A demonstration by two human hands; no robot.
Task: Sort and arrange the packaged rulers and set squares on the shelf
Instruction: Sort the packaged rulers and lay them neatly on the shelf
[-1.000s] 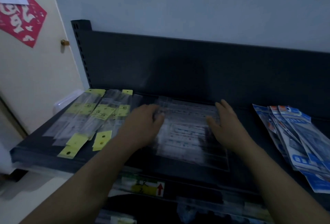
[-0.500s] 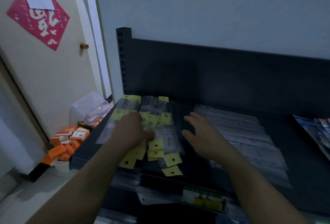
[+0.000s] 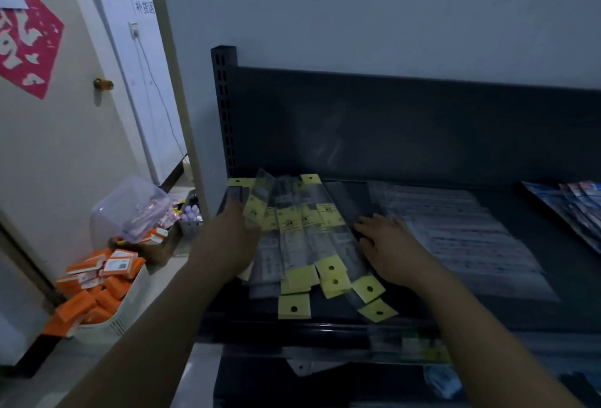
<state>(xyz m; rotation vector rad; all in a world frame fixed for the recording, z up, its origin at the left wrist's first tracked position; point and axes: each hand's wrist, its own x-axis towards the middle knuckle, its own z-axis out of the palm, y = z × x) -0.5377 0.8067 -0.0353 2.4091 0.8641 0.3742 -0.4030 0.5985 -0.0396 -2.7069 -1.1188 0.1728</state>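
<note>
A loose pile of packaged rulers [image 3: 304, 245] in clear sleeves with yellow hang tabs lies at the left end of the dark shelf [image 3: 569, 303]. My left hand [image 3: 227, 245] rests on the pile's left side, fingers pointing away from me. My right hand [image 3: 387, 250] presses flat against the pile's right edge, fingers spread. To the right lies a stack of wide clear packs of set squares [image 3: 461, 238]. Blue-and-white packs [image 3: 572, 209] lie at the far right of the shelf.
The shelf's dark back panel [image 3: 406, 127] and its slotted upright [image 3: 222, 108] stand behind the goods. On the floor at left sit a white basket of orange boxes [image 3: 97, 287] and a clear plastic tub [image 3: 130, 209]. A door [image 3: 65, 134] stands further left.
Both hands have left the wide clear packs in the middle and moved left onto the yellow-tabbed rulers. My view has swung left, bringing the floor goods and door into sight.
</note>
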